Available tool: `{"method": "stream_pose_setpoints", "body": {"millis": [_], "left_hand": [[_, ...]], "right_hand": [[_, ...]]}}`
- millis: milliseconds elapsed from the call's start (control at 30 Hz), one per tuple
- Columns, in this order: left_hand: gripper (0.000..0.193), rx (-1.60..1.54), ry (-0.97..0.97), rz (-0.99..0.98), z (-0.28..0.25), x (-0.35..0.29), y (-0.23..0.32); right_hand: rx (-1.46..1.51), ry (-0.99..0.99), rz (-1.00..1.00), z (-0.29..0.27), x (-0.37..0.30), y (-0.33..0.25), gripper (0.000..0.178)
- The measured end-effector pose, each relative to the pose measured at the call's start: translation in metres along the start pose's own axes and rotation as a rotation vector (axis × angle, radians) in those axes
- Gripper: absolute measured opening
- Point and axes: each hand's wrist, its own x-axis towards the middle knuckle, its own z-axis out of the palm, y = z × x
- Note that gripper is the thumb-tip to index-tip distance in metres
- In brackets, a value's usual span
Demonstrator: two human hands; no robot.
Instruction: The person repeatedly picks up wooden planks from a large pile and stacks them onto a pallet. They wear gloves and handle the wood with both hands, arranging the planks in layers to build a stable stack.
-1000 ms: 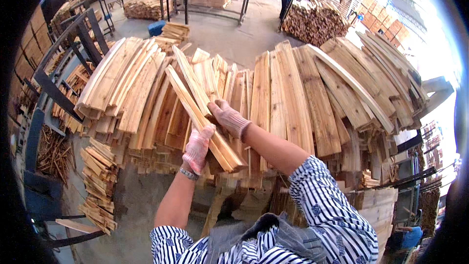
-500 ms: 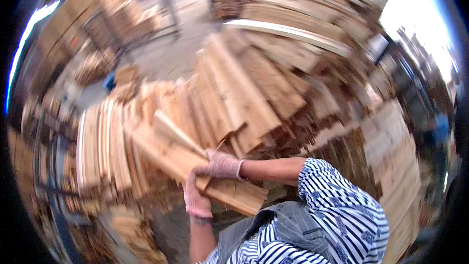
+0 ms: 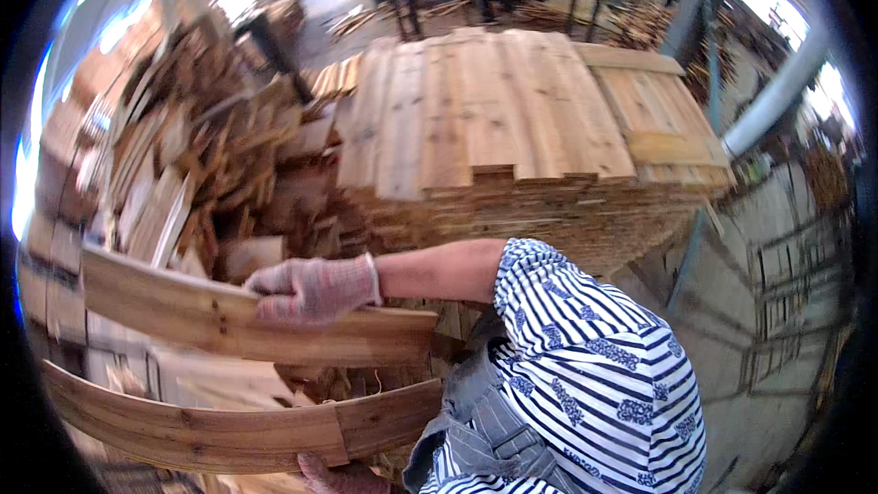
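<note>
Wood yard, concrete floor, neat stack of flat boards [image 3: 512, 119] ahead, jumbled offcut pile [image 3: 210, 174] to left, blue steel post [image 3: 777, 91] at right

Right hand [image 3: 315, 288], knit glove, fingers together, pressed flat along top edge of upper plank [image 3: 256, 320], thumb side hidden

Left hand [image 3: 338, 477] at bottom edge, fingers clamped under lower plank [image 3: 229, 425], only partly seen

Both planks held crosswise before chest, near striped sleeve [image 3: 594, 348]

Planks look stiff, light enough for one hand each, rough and splintery; knots visible; best gripped near middle for balance
</note>
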Motion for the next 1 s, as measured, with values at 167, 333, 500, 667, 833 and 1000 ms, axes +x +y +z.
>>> {"method": "stream_pose_setpoints", "body": {"millis": [167,333,500,667,833,1000], "left_hand": [[0.084,0.014,-0.288,0.112,0.082,0.091,-0.007],[0.073,0.226,-0.609,0.314,0.182,0.118,-0.014],[0.089,-0.052,-0.873,0.106,0.28,0.054,-0.015],[0.051,0.133,-1.124,0.028,0.354,0.099,-0.013],[0.068,-0.087,-1.38,-0.31,0.45,0.076,-0.035],[0.072,0.279,-1.322,-0.109,0.524,0.019,-0.084]], "right_hand": [[-0.13,0.231,0.009,-0.045,0.012,-0.013,0.073],[-0.624,0.475,0.031,-0.047,-0.013,-0.038,0.125],[-0.437,0.964,-0.067,-0.104,-0.066,-0.056,0.101],[-0.512,0.902,-0.031,-0.176,-0.072,-0.051,0.103],[-0.313,0.93,0.137,-0.25,-0.134,-0.085,0.1],[-0.608,1.141,0.548,-0.315,-0.256,-0.06,0.105]]}}
